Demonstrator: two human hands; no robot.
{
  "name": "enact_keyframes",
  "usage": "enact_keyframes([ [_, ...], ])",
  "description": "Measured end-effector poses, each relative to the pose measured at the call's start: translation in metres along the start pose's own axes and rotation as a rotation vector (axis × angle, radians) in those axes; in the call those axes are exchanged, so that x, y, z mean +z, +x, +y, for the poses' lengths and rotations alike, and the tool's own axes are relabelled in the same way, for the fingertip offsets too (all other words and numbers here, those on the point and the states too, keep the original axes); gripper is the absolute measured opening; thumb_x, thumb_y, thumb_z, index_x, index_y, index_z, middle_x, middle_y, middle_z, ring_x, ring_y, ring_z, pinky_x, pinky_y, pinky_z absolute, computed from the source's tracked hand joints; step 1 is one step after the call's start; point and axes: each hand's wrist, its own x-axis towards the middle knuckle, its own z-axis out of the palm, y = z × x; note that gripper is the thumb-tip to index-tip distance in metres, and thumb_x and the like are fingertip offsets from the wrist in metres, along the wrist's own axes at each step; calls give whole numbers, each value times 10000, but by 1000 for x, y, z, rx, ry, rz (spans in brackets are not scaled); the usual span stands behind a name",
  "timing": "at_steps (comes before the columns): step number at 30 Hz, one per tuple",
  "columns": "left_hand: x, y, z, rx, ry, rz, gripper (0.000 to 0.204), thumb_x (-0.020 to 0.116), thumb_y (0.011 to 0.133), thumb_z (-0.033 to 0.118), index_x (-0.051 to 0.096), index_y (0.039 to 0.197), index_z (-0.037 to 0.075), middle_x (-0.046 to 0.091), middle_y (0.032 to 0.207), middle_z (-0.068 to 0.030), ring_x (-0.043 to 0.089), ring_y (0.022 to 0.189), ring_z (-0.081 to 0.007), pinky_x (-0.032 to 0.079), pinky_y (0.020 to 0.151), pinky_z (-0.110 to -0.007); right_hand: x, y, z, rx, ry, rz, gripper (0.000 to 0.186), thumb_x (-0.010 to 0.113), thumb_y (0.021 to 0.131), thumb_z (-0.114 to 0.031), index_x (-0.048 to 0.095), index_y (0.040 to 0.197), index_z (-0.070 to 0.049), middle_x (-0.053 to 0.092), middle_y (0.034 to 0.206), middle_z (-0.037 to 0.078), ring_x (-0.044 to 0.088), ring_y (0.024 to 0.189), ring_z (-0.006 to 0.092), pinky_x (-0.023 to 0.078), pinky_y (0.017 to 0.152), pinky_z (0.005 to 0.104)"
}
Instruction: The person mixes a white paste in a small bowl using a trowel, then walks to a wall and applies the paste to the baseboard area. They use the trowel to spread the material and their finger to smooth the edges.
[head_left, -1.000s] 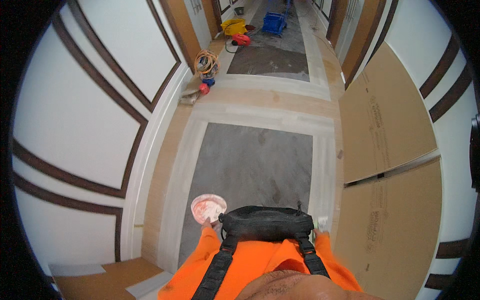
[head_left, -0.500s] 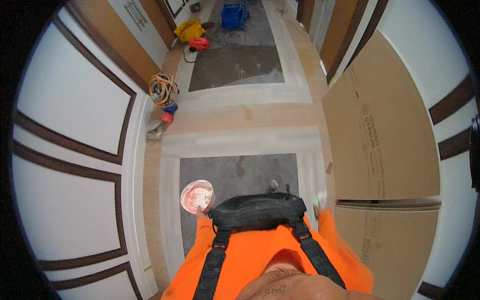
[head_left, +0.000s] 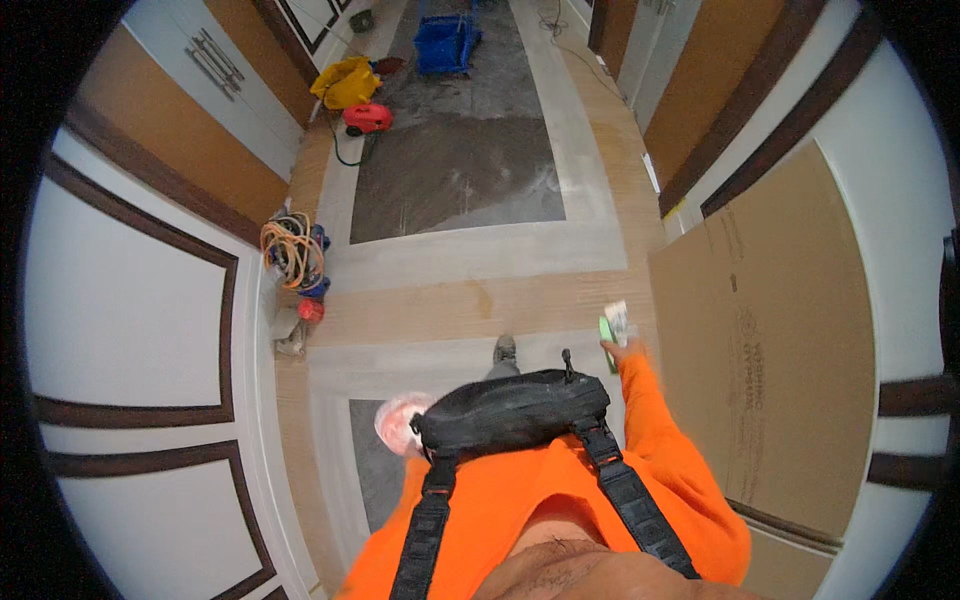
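Step in hand, prob.: carrying gear down the corridor, w/ no tool on any surface yet. The person's R hand (head_left: 628,350) was closed round a green, narrow, strip-like tool (head_left: 607,342) & a whitish, flat, brush-like piece (head_left: 617,318), exact kind too blurred to tell, held out over the floor at R, near the tall brown cardboard sheet (head_left: 770,330) along the wall. The round, pinkish-white, open-topped bucket (head_left: 396,425) was at L, partly behind the black fabric chest pouch (head_left: 512,412); L hand was hidden there too, so can't tell its grip. One grey boot (head_left: 505,350) showed ahead of the pouch. Next move, I'd judge, called for a level bucket, a firm R grip, tool tips clear of the cardboard, & feet well off the orange coiled hose (head_left: 292,252) by the L wall.
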Motion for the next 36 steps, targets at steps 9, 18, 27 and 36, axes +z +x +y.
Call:
enact_keyframes([
  [9, 322, 23, 274, 281, 196, -30, 534, 612, 958, 575, 629, 1225, 113, 717, 1044, -94, 696, 860, -274, 517, 688, -454, -11, 19, 58, 629, 140, 204, 875, 866, 696, -539, 602, 1335, -3, 718, 1100, 229, 704, 976, 369, 538, 812, 475],
  [18, 590, 28, 326, 198, -69, -112, 687, 579, 933, 658, 549, 1322, 92, 665, 1239, -101, 637, 1170, -286, 490, 911, -410, -152, 270, -103, 18, -299, -31, 512, 675, 881, -334, 637, 1333, -97, 656, 992, 323, 670, 907, 472, 531, 766, 531],
  [27, 743, 28, 283, -38, -101, -81, 705, 589, 924, 657, 533, 1337, 88, 659, 1236, -145, 636, 1177, -317, 498, 951, -452, -238, 685, -395, -90, -12, 39, 731, 862, 714, -511, 719, 1178, 37, 747, 1071, 230, 717, 1003, 360, 537, 901, 440],
  [36, 930, 68, 369, -56, -46, -87, 685, 616, 921, 622, 531, 1348, 93, 662, 1231, -151, 645, 1151, -325, 514, 936, -462, -220, 856, -381, 63, -21, 101, 783, 910, 682, -434, 671, 1230, 71, 716, 1166, 263, 697, 1076, 382, 534, 924, 455],
])
